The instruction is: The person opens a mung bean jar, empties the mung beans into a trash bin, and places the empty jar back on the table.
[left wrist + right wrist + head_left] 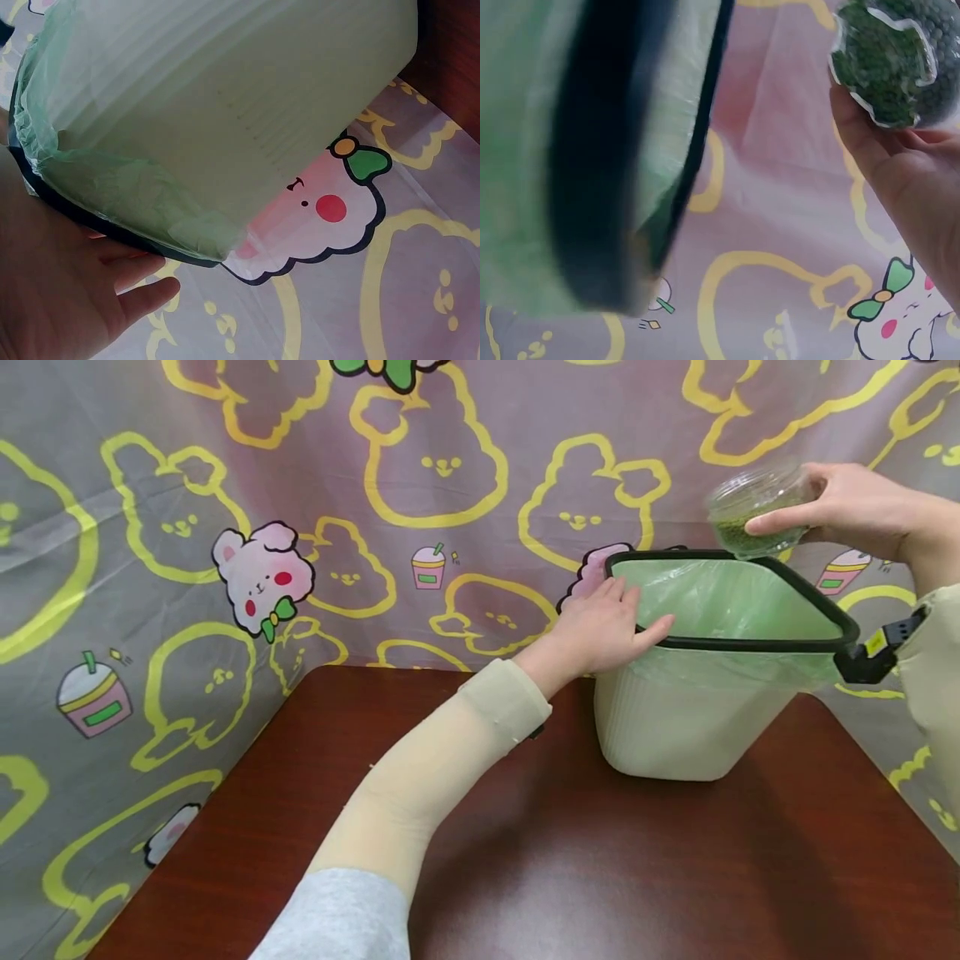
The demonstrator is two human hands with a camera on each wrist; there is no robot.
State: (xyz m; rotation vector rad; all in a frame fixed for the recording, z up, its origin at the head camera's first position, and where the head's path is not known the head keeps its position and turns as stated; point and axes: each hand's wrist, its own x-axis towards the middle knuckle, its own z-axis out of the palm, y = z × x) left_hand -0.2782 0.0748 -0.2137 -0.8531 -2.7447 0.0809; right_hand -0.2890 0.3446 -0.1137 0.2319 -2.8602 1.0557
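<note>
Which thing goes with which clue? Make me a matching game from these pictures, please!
1. clear jar
2. pale bin
3. left hand
4. table

A. reddish brown
B. at the left end of the black rim
C. held in the right hand
D. lined with a green bag

Pairs: 1-C, 2-D, 3-B, 4-A

Our left hand (603, 625) low, our right hand (862, 510) raised
We stretch the left's fingers straight, thumb apart, and grip with the right.
</note>
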